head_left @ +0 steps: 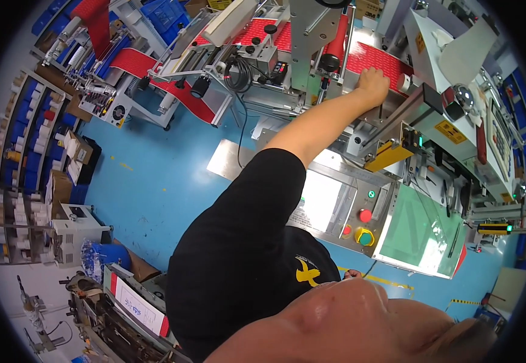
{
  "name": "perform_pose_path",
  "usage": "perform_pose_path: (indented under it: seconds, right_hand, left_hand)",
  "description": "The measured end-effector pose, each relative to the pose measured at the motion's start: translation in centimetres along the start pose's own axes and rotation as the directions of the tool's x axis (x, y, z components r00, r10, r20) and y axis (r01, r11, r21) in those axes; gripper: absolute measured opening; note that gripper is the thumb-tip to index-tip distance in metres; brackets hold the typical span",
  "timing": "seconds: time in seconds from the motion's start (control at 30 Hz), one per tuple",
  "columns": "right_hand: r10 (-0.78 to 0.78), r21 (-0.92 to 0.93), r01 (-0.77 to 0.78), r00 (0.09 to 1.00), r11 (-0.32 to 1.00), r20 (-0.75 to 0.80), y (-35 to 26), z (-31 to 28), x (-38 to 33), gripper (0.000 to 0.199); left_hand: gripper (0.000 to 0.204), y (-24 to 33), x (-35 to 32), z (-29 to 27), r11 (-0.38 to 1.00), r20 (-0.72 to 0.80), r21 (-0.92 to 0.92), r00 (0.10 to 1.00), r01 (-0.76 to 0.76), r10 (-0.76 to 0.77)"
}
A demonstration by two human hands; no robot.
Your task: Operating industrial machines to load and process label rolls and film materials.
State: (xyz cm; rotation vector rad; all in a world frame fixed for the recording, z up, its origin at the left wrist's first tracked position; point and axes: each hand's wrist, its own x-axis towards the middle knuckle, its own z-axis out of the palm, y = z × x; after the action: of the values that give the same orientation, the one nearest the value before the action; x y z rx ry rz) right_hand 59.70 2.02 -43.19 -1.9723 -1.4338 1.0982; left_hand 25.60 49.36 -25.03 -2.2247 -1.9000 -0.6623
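I log the left hand (372, 89) at half past one, fingers (375, 75) curled at the red patterned web (372, 59); pinching or not, I cannot tell. Right hand (352, 274), half past four: mostly hidden, finger state unreadable. Blue floor (148, 181) at nine; loaded shelving (30, 124), half past nine; red button (366, 215) and green panel (423, 224), half past three.

Glossy blue floor (148, 160), yellow tape line (390, 282), shelves (46, 83) with blue bins (15, 125) at left

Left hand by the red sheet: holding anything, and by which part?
Can't tell: the left hand is curled at the red patterned sheet, hiding whether anything is gripped.
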Motion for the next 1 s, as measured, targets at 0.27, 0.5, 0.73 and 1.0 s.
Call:
perform_pose_path:
  seconds: [0.27,0.5,0.73,1.0]
  right_hand:
    - [-0.021,-0.035,0.021,1.0,0.999,-0.005,0.8,0.3,0.6,0.015]
    - [0.016,-0.003,-0.016,0.999,1.0,0.034,3.5,0.5,0.6,0.013]
    - [0.042,-0.073,-0.045,0.998,0.996,-0.04,-0.4,0.0,-0.6,0.017]
    - [0.069,-0.093,-0.075,0.996,0.993,-0.062,-0.9,0.5,-1.8,0.023]
  left_hand:
    - [0.027,0.5,1.0,-1.2,0.995,0.193,-0.016,0.977,0.098,-0.093]
    - [0.026,1.0,1.8,-0.7,1.0,0.15,-0.031,0.989,-0.002,0.007]
    - [0.023,-1.6,2.1,-1.4,0.977,0.169,-0.063,0.962,-0.205,0.212]
    - [0.026,0.1,2.2,-2.5,0.989,0.096,-0.115,0.99,-0.093,0.104]
